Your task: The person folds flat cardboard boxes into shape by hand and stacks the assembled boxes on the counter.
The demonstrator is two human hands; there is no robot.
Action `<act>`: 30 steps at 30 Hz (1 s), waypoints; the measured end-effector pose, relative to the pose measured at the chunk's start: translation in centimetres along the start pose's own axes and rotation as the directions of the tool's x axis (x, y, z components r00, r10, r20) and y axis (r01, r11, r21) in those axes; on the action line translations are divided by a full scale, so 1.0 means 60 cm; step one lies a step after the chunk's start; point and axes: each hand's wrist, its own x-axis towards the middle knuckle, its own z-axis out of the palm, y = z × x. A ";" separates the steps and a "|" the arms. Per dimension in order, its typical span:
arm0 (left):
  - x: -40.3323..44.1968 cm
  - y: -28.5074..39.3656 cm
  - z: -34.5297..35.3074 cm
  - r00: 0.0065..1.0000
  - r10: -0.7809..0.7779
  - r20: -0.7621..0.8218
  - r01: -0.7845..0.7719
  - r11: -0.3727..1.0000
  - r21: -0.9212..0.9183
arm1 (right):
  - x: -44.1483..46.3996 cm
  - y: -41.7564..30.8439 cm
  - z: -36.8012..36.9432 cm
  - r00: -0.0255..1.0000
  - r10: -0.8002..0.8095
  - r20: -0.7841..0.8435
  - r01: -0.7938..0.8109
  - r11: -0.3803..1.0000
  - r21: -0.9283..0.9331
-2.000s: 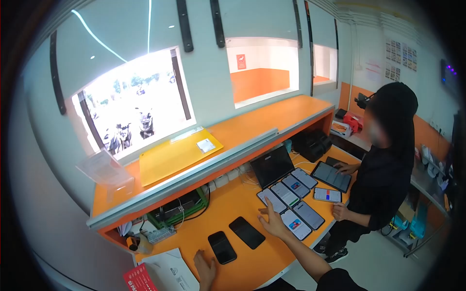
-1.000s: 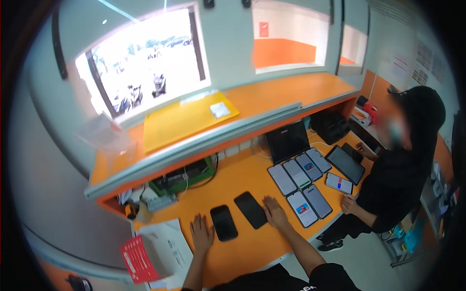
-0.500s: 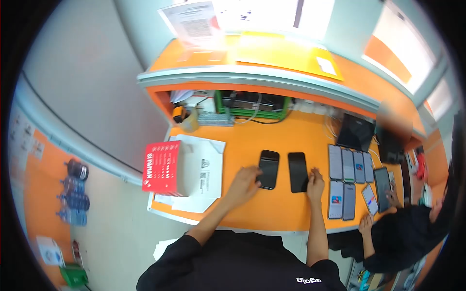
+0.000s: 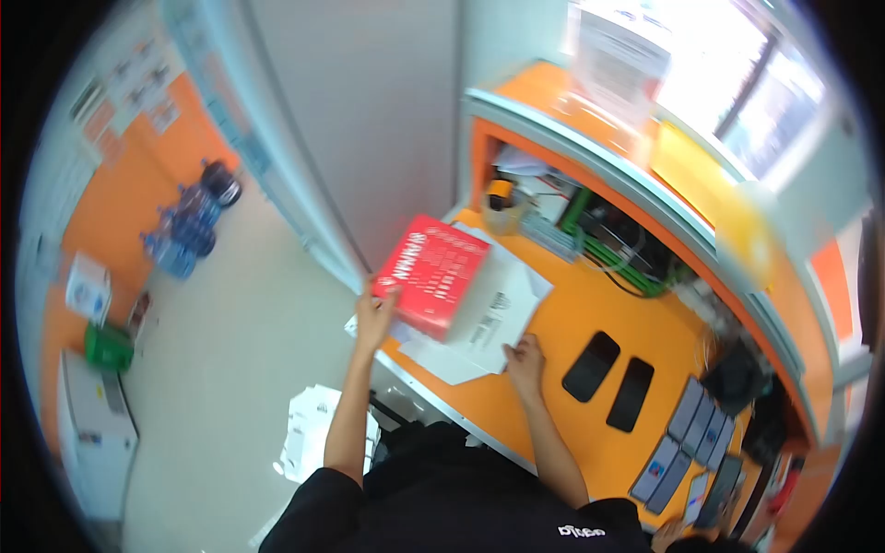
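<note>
At the left end of the orange desk, my left hand [image 4: 375, 315] grips the near left corner of a red box [image 4: 429, 272] with white lettering, thumb on its face. Whether the box is lifted off the surface I cannot tell. Flat white cardboard [image 4: 493, 318] with dark print lies under and beside it. My right hand [image 4: 525, 367] has its fingers closed on the cardboard's right edge. Two dark smartphones, a left one [image 4: 591, 366] and a right one [image 4: 631, 394], lie side by side to the right of that hand.
Several more phones [image 4: 687, 433] lie in rows at the right, where another person's hand [image 4: 671, 533] shows. Behind the desk, a shelf holds a green rack [image 4: 613, 249] with cables. White cardboard pieces [image 4: 318, 433] and water bottles [image 4: 189, 226] are on the floor at left.
The view has swung left. My left hand has left the phones and taken hold of the red box; my right hand has moved from the right phone to the cardboard's edge.
</note>
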 end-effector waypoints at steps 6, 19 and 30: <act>-0.081 0.120 0.043 0.949 0.302 -0.090 -0.300 0.953 0.038 | -0.004 -0.029 -0.056 0.998 -0.057 -0.032 0.059 0.997 0.052; -0.409 -0.369 -0.109 0.833 -0.297 -0.466 0.538 0.628 0.562 | -0.063 -0.038 -0.065 0.988 0.083 -0.128 -0.094 0.992 -0.083; -0.670 -0.476 -0.171 0.888 -0.380 -0.261 0.409 0.387 0.827 | -0.235 -0.037 -0.177 0.987 -0.158 0.031 0.161 0.955 -0.248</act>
